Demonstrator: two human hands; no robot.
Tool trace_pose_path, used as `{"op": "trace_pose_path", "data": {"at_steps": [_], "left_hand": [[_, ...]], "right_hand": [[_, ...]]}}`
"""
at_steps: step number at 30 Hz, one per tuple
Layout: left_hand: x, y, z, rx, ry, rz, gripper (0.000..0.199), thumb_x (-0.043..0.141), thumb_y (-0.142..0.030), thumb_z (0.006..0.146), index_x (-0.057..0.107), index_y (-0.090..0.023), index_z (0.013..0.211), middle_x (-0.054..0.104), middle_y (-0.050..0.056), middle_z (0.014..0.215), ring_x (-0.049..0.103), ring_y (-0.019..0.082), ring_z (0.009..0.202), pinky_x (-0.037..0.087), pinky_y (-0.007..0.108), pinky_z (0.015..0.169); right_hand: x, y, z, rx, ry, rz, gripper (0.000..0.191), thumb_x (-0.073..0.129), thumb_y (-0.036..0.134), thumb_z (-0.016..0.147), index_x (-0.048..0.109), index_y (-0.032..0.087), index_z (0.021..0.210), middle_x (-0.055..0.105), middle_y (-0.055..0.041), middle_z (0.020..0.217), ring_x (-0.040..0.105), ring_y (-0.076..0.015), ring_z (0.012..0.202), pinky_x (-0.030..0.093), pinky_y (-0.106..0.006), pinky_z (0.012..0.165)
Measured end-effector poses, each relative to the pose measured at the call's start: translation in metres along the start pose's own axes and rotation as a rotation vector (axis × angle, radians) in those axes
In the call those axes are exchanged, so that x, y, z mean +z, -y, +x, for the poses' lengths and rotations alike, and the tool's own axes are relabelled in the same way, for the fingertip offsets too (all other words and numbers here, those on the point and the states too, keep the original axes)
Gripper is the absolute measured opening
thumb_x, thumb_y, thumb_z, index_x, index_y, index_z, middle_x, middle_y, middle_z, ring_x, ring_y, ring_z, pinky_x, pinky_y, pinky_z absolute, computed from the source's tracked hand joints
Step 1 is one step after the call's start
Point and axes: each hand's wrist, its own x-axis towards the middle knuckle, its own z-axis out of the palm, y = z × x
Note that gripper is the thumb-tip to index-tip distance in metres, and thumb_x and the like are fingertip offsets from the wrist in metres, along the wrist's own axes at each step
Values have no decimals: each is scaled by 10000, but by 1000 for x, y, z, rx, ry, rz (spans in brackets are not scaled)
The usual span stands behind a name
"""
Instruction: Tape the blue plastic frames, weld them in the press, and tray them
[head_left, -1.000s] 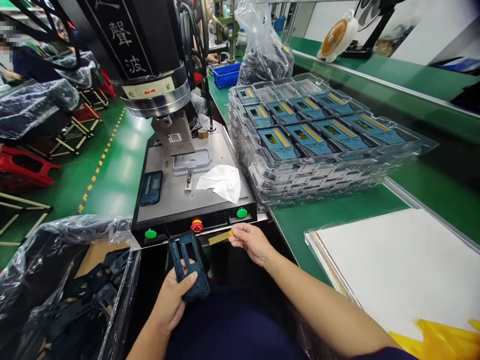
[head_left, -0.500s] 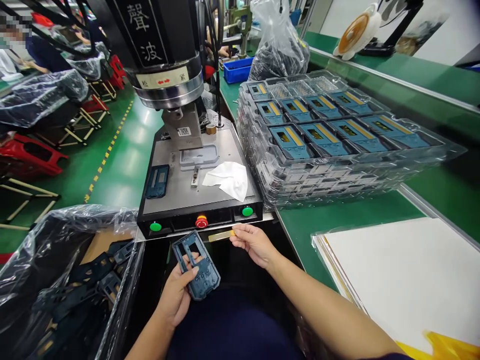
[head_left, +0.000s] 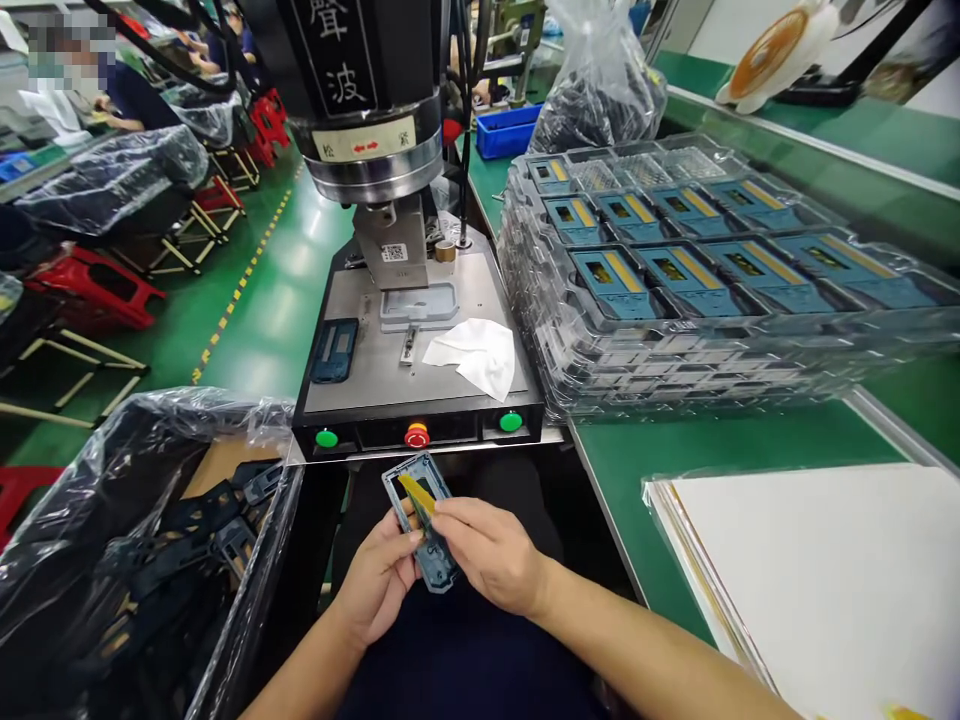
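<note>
My left hand [head_left: 380, 578] is closed round a dark blue plastic housing [head_left: 437, 566] with cut-out windows, its inner side facing up. Between the thumb and fingers of my right hand [head_left: 491, 550] is a thin yellow strip [head_left: 417, 492], tilted over the housing's long window. The strip's lower end is hidden by my fingers; whether it touches the housing I cannot tell. Just beyond both hands stands a press with a metal head [head_left: 391, 245] above a pale fixture [head_left: 420, 304]. Another blue housing [head_left: 334, 350] lies on the press plate, left of the fixture.
A white cloth [head_left: 480, 356] lies on the plate, above green buttons [head_left: 511, 422] and a red stop button [head_left: 417, 434]. Stacked clear trays [head_left: 600, 365] of housings stand right. A plastic-lined bin [head_left: 247, 590] of housings is at left; white sheets [head_left: 817, 560] lie at lower right.
My right hand has brought the yellow strip left and down from beside the housing to over its window. The housing has shifted slightly right in my left hand. The camera view has turned a little left.
</note>
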Motion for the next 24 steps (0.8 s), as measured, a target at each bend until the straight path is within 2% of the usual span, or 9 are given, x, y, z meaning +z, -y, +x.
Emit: {"op": "trace_pose_path", "data": {"at_steps": [2, 5, 10, 16, 24], "left_hand": [[1, 1, -2, -13, 8, 14, 467, 627, -133, 789, 569, -214, 1245, 650, 74, 1174, 567, 245, 1144, 443, 379, 971], [0, 3, -3, -25, 3, 25, 531, 631, -132, 778, 533, -229, 1291, 641, 73, 1187, 552, 250, 1159, 437, 388, 974], [-2, 4, -2, -36, -6, 15, 625, 629, -82, 734, 502, -249, 1323, 642, 59, 1192, 534, 241, 1179, 419, 375, 987], [-3, 2, -4, -42, 1, 30, 677, 624, -49, 679, 510, -245, 1317, 641, 55, 1174, 544, 237, 1155, 426, 363, 968], [-2, 2, -5, -35, 27, 22, 675, 617, -16, 632, 551, -252, 1261, 634, 43, 1147, 569, 213, 1087, 444, 340, 924]], "right_hand": [[5, -1, -4, -90, 36, -39, 312, 502, 72, 876, 572, 73, 1180, 657, -157, 1039, 618, -209, 1035, 573, -321, 867], [9, -3, -8, -127, 86, -49, 278, 455, 86, 895, 574, 47, 1144, 647, -168, 1037, 597, -229, 1065, 567, -343, 875], [10, -3, -10, -168, 191, -59, 208, 448, 105, 910, 614, 72, 1031, 658, -123, 974, 615, -194, 933, 563, -313, 848], [15, -6, -11, -126, 265, -76, 178, 468, 113, 910, 628, 89, 984, 659, -101, 953, 602, -180, 909, 545, -310, 847], [17, -6, -6, -102, 301, -72, 180, 453, 132, 913, 623, 142, 971, 692, -62, 933, 583, -191, 1042, 500, -340, 928]]}}
